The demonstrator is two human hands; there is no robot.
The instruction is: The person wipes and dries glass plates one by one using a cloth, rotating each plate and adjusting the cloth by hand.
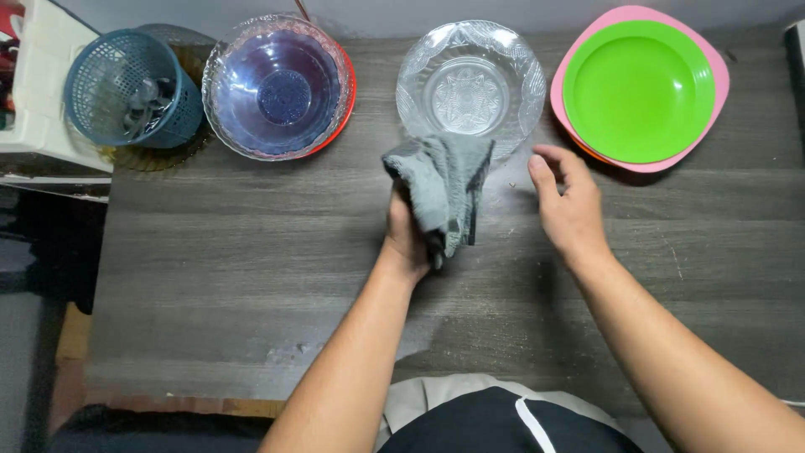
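The left hand (408,231) has its grip closed around a grey cloth (444,189), whose upper fold overlaps the near rim of the clear patterned glass bowl (471,88) on the dark bench (210,252). The right hand (568,201) hovers open and empty, just right of the cloth; the bowl lies ahead and slightly left of it.

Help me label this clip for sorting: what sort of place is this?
Probably a home kitchen or dish area: a dark wood-grain table holds a clear patterned glass bowl, a green plastic plate, and the left hand grips a grey cloth.
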